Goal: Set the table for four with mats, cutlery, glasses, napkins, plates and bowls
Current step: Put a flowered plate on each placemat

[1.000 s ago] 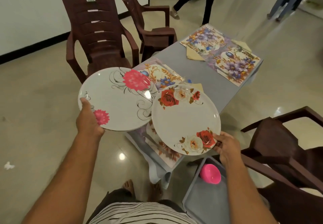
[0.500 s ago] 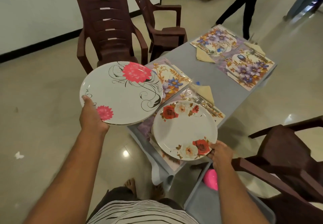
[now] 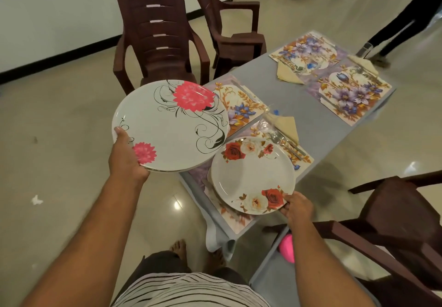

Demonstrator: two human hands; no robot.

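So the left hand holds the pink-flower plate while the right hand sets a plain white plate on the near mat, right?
Not quite: the right hand sets a rose plate, not plain white, on the near mat. The head view shows it. The left hand does hold the pink-flower plate.

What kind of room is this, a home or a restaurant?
Probably a home dining area: a grey table laid with floral mats, brown plastic armchairs around it, and a glossy tiled floor.

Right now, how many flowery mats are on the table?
4. Two lie at the far end: one on the left, one on the right. One lies partly behind the pink-flower plate. The nearest is under the rose plate.
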